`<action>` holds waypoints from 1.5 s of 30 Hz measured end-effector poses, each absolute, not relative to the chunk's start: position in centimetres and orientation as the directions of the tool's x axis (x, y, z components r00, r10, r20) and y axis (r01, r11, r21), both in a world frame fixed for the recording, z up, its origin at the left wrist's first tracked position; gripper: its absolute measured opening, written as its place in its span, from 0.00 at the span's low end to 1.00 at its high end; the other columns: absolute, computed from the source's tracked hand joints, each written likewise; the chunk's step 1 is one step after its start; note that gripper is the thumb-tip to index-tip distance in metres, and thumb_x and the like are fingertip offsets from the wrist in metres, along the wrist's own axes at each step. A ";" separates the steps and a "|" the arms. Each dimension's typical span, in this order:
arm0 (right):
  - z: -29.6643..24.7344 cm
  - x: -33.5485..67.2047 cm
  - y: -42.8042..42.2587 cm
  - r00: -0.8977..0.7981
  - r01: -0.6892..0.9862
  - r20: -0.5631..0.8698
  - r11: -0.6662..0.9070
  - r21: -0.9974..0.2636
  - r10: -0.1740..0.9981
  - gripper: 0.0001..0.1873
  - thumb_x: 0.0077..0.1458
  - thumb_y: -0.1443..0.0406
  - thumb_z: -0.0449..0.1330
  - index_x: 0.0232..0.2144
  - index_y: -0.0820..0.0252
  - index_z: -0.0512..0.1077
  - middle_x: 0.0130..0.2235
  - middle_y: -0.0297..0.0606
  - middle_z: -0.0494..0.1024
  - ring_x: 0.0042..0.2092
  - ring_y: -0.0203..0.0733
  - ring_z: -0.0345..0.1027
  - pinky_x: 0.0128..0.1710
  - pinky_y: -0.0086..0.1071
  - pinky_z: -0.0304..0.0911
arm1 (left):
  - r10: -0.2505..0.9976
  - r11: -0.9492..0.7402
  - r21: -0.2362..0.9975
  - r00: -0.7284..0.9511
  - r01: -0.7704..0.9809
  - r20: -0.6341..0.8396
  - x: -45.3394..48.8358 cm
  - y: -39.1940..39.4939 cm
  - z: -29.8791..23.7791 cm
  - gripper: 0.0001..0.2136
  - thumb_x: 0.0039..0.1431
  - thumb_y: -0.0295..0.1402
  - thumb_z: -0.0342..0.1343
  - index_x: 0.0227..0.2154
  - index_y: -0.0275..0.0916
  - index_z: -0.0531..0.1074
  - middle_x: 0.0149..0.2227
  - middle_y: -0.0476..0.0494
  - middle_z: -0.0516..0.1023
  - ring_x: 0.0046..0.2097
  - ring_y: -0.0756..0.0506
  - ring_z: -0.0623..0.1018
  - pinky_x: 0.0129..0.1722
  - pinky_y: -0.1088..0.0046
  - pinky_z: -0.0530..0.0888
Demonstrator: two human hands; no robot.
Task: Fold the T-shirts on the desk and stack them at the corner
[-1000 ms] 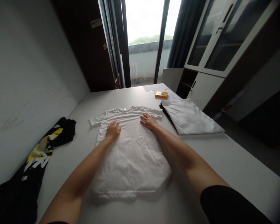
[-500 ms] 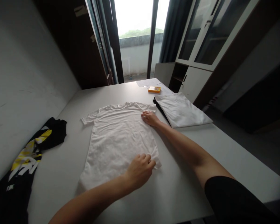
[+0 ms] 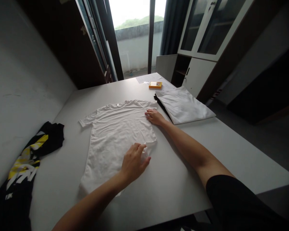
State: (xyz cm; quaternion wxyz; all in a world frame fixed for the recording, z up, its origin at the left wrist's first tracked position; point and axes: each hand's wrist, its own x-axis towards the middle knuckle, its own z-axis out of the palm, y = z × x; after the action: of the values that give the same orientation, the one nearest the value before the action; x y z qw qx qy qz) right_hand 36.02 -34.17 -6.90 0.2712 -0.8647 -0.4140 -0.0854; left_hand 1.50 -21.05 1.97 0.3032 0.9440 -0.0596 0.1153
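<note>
While two hands work a white T-shirt [image 3: 115, 134]

As it lies flat on the grey table [image 3: 195, 154], the shirt's near right hem corner is pinched in the curled fingers of the left hand [image 3: 133, 162]. The right hand [image 3: 154, 117] rests open, fingers flat on the shoulder by the right sleeve. Just beyond those fingertips lies a folded white garment [image 3: 185, 106], with an orange box [image 3: 155, 84] farther off.

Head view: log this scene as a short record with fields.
T-shirt: white, spread flat on table, collar at far end
Left hand: grips T-shirt hem at near right corner
Right hand: flat on T-shirt's right sleeve
Right of T-shirt: folded white pile, orange box beyond it
Left of T-shirt: black-yellow garment
</note>
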 end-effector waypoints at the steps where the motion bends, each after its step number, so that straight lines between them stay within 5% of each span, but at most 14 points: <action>1: -6.8 35.9 -34.2 0.646 0.760 0.371 -0.516 -0.396 0.668 0.19 0.63 0.61 0.60 0.54 0.53 0.78 0.64 0.41 0.72 0.66 0.51 0.63 0.67 0.48 0.56 | -0.093 -0.879 0.440 0.970 -0.186 0.224 1.3 -21.5 2.0 0.18 0.62 0.36 0.60 0.54 0.42 0.68 0.49 0.40 0.73 0.50 0.39 0.73 0.52 0.59 0.72; 5: -6.1 35.2 -34.4 0.663 0.743 0.333 -0.533 -0.406 0.671 0.20 0.64 0.61 0.58 0.56 0.52 0.77 0.65 0.39 0.70 0.67 0.48 0.62 0.68 0.45 0.55 | -0.142 -0.980 0.124 0.985 -0.154 0.102 1.9 -22.4 1.9 0.06 0.64 0.28 0.57 0.43 0.39 0.73 0.42 0.41 0.74 0.45 0.40 0.74 0.46 0.63 0.73; 10: -5.4 34.6 -34.5 0.685 0.719 0.287 -0.558 -0.415 0.670 0.21 0.64 0.60 0.57 0.58 0.52 0.76 0.67 0.37 0.68 0.69 0.46 0.59 0.69 0.43 0.54 | -0.186 -0.975 0.131 0.982 -0.179 -0.044 3.0 -21.2 2.6 0.10 0.66 0.22 0.51 0.39 0.40 0.75 0.41 0.42 0.75 0.41 0.44 0.75 0.40 0.69 0.72; 16: -5.6 34.7 -34.4 0.681 0.724 0.296 -0.557 -0.407 0.669 0.21 0.65 0.60 0.57 0.58 0.53 0.76 0.66 0.37 0.68 0.68 0.46 0.59 0.68 0.41 0.54 | -0.313 -0.949 0.050 0.950 -0.311 -0.017 3.4 -19.1 3.5 0.11 0.66 0.20 0.50 0.41 0.39 0.76 0.47 0.38 0.76 0.46 0.41 0.74 0.45 0.63 0.73; 20: -5.7 34.8 -34.4 0.675 0.730 0.298 -0.551 -0.404 0.675 0.21 0.64 0.60 0.58 0.57 0.53 0.76 0.66 0.38 0.68 0.68 0.46 0.59 0.69 0.40 0.54 | -0.476 -0.820 0.303 0.873 -0.485 0.109 3.1 -19.3 4.1 0.12 0.65 0.19 0.50 0.32 0.39 0.76 0.54 0.41 0.74 0.53 0.41 0.73 0.54 0.61 0.71; 23: -5.7 34.9 -34.4 0.667 0.737 0.306 -0.545 -0.399 0.679 0.20 0.65 0.61 0.58 0.57 0.54 0.76 0.66 0.38 0.69 0.69 0.46 0.59 0.69 0.40 0.53 | -0.389 -0.665 0.637 0.909 -0.391 0.153 2.2 -21.5 4.9 0.15 0.64 0.18 0.45 0.30 0.38 0.74 0.53 0.41 0.73 0.51 0.46 0.75 0.53 0.67 0.74; 25: -5.7 34.9 -34.4 0.672 0.733 0.300 -0.554 -0.395 0.677 0.20 0.64 0.61 0.58 0.57 0.54 0.76 0.66 0.38 0.69 0.69 0.46 0.59 0.69 0.41 0.54 | -0.406 -0.539 0.767 0.905 -0.348 0.126 1.4 -23.3 5.5 0.15 0.66 0.19 0.43 0.38 0.38 0.74 0.55 0.39 0.73 0.53 0.47 0.76 0.55 0.69 0.74; 28: -5.8 34.9 -34.4 0.675 0.731 0.294 -0.558 -0.393 0.677 0.21 0.64 0.61 0.58 0.57 0.53 0.76 0.66 0.38 0.69 0.68 0.46 0.59 0.68 0.41 0.55 | -0.557 -0.446 0.795 0.823 -0.410 0.112 -0.2 -25.0 6.4 0.19 0.70 0.21 0.42 0.58 0.41 0.68 0.64 0.37 0.68 0.63 0.46 0.71 0.62 0.67 0.70; 31: -5.9 35.0 -34.5 0.665 0.740 0.312 -0.545 -0.393 0.678 0.21 0.64 0.61 0.57 0.57 0.54 0.76 0.66 0.39 0.69 0.68 0.45 0.60 0.68 0.39 0.55 | -0.592 -0.520 0.699 0.797 -0.490 0.119 -2.4 -23.7 6.1 0.20 0.71 0.24 0.44 0.61 0.43 0.66 0.65 0.39 0.68 0.64 0.45 0.70 0.63 0.65 0.69; 34: -6.0 35.1 -34.6 0.659 0.746 0.325 -0.535 -0.396 0.679 0.21 0.64 0.60 0.57 0.56 0.55 0.77 0.65 0.40 0.70 0.68 0.47 0.61 0.68 0.40 0.55 | -0.450 -0.724 0.506 0.877 -0.468 0.167 -5.4 -19.1 4.4 0.17 0.69 0.25 0.47 0.55 0.44 0.72 0.59 0.40 0.74 0.60 0.42 0.72 0.62 0.61 0.70; 39: -6.1 35.3 -34.0 0.664 0.741 0.325 -0.535 -0.405 0.674 0.20 0.63 0.60 0.58 0.55 0.55 0.78 0.64 0.41 0.72 0.67 0.50 0.62 0.67 0.43 0.55 | 0.240 -0.955 0.249 0.907 0.158 0.345 -12.0 -8.7 1.0 0.15 0.69 0.35 0.50 0.55 0.42 0.72 0.52 0.36 0.75 0.54 0.35 0.74 0.58 0.51 0.70; 42: -6.2 35.2 -33.3 0.674 0.736 0.329 -0.560 -0.380 0.662 0.19 0.64 0.60 0.58 0.54 0.57 0.78 0.63 0.43 0.72 0.66 0.52 0.61 0.67 0.44 0.54 | 0.484 -0.869 0.274 0.826 0.413 0.288 -15.3 -5.5 -0.1 0.22 0.66 0.43 0.51 0.57 0.38 0.70 0.48 0.35 0.76 0.50 0.33 0.75 0.55 0.48 0.71; 45: -6.2 34.9 -32.8 0.685 0.728 0.318 -0.587 -0.354 0.656 0.21 0.63 0.58 0.58 0.55 0.58 0.77 0.64 0.45 0.71 0.67 0.55 0.60 0.67 0.47 0.54 | 0.564 -0.782 0.445 0.800 0.437 0.205 -16.6 -5.6 -0.8 0.26 0.62 0.46 0.54 0.60 0.40 0.69 0.52 0.37 0.76 0.54 0.33 0.75 0.58 0.49 0.70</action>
State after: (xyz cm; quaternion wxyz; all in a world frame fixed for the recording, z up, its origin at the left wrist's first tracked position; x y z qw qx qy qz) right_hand 34.92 -32.81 -6.22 0.2333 -0.8876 -0.3897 -0.0766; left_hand -16.60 -5.55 -0.75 0.1913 0.9292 0.2692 0.1658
